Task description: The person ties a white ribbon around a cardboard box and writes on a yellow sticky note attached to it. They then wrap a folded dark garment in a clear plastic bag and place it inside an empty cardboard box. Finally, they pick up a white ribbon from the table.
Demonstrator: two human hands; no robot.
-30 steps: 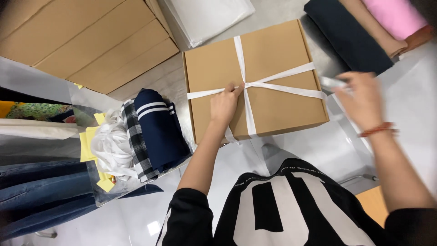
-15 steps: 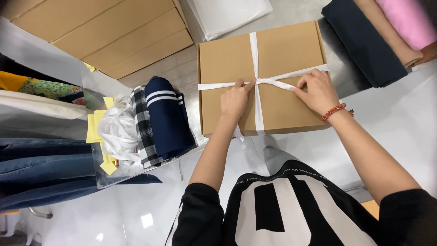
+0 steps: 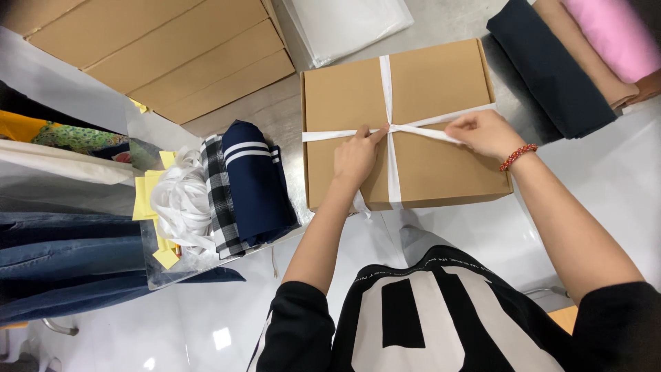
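While my left hand presses fingertips on the white ribbon crossing mid-lid of the brown box at the counter's front edge, my right hand pinches its tail; I'd keep tension level.

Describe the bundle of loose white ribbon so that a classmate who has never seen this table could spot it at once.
Start at the brown cardboard box tied with white ribbon in the middle, then look left past the rolled navy cloth and checked cloth. The ribbon bundle lies beside them, a tangled white heap among yellow paper slips, unlike the neatly folded fabrics.
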